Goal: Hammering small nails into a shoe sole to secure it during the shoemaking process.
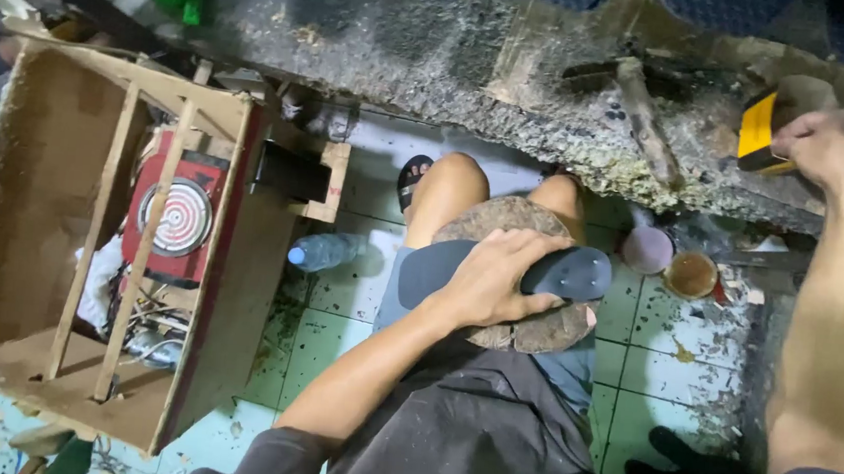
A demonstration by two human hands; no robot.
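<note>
My left hand (492,278) presses the shoe sole (560,273) onto the round block (525,325) in my lap; my right hand (829,147) reaches the workbench (436,58) ahead; wooden crate (34,196) at left.

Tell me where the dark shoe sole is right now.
In the head view, the dark shoe sole lies centre frame on a round block on the person's lap, pressed down by the left hand.
</note>
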